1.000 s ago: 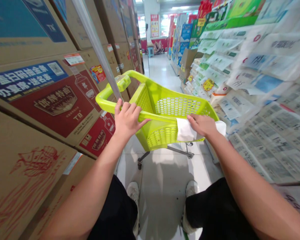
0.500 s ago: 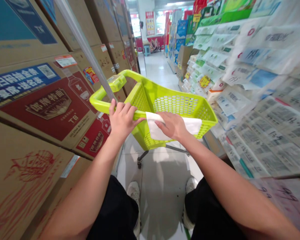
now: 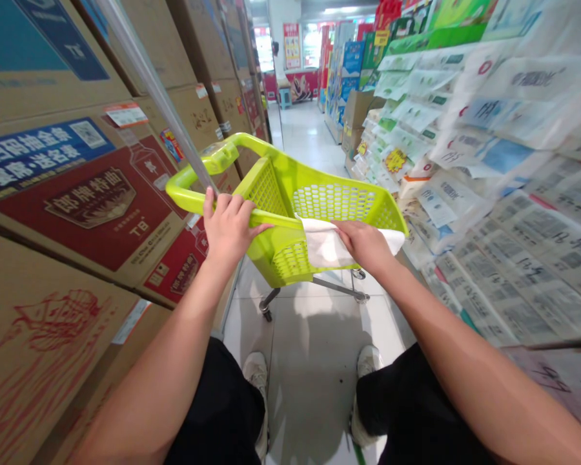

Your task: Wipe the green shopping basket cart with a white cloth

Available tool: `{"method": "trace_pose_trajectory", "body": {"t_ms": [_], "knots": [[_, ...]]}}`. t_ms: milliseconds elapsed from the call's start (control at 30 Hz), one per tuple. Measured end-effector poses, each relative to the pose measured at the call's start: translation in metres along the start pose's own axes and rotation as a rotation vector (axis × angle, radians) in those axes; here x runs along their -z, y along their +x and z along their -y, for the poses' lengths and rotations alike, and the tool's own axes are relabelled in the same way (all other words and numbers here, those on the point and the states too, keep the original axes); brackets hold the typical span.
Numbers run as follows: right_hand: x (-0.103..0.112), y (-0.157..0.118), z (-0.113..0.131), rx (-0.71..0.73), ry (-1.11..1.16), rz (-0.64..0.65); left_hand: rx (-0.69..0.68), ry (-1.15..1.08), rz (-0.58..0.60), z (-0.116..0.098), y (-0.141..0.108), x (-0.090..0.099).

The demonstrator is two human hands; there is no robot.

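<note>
A lime-green plastic shopping cart [image 3: 264, 255] stands sideways before me, its basket walls pierced with rows of holes. My left hand [image 3: 228, 226] grips the near rim close to the handle end, fingers curled over the top and thumb stretched along the side. Over the same rim, farther right, hangs a white cloth [image 3: 325, 247]. My right hand [image 3: 366, 245] is closed on the cloth, pressing it against the rim and outer wall; its fingertips are partly hidden. A grey metal pole [image 3: 159, 90] rises past the cart's handle, just beyond my left hand.
Stacked cardboard cartons [image 3: 91, 200] line the left side closely. On the right rise piled packs of tissue paper [image 3: 494, 129]. A tiled aisle [image 3: 317, 142] runs away ahead to a blue stool [image 3: 285, 97]. My shoes stand on the floor below the cart.
My right hand has slid right along the rim, and the cloth has shifted right and bunched up. The cart has moved slightly left in view, with my left hand still on it.
</note>
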State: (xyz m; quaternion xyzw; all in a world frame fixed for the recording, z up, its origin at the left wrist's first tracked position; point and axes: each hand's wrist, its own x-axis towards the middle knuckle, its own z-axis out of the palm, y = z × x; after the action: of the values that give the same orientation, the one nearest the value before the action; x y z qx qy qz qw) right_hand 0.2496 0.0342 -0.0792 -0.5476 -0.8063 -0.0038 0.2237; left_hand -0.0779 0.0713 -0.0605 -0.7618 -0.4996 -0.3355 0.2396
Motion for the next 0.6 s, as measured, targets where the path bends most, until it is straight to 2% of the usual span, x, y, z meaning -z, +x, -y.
{"method": "trace_pose_trajectory", "body": {"t_ms": [133,233,300,400,500,600], "knots": [[0.003,0.017,0.021,-0.155,0.0,-0.091,-0.001,0.029,0.013,-0.004,0.0,-0.001],[-0.002,0.031,0.031,-0.224,-0.03,-0.107,-0.007,0.02,0.006,-0.007,-0.002,0.001],[-0.008,0.037,0.032,-0.174,-0.045,-0.125,-0.027,0.031,-0.009,-0.008,-0.003,0.002],[-0.016,0.038,0.031,-0.021,-0.073,-0.142,-0.056,0.057,-0.017,-0.009,-0.004,0.005],[-0.017,0.032,0.03,0.103,-0.096,-0.01,-0.059,0.057,-0.009,-0.008,-0.005,0.007],[-0.013,0.024,0.024,0.069,-0.185,0.105,-0.052,0.051,-0.006,-0.007,-0.005,0.008]]}}
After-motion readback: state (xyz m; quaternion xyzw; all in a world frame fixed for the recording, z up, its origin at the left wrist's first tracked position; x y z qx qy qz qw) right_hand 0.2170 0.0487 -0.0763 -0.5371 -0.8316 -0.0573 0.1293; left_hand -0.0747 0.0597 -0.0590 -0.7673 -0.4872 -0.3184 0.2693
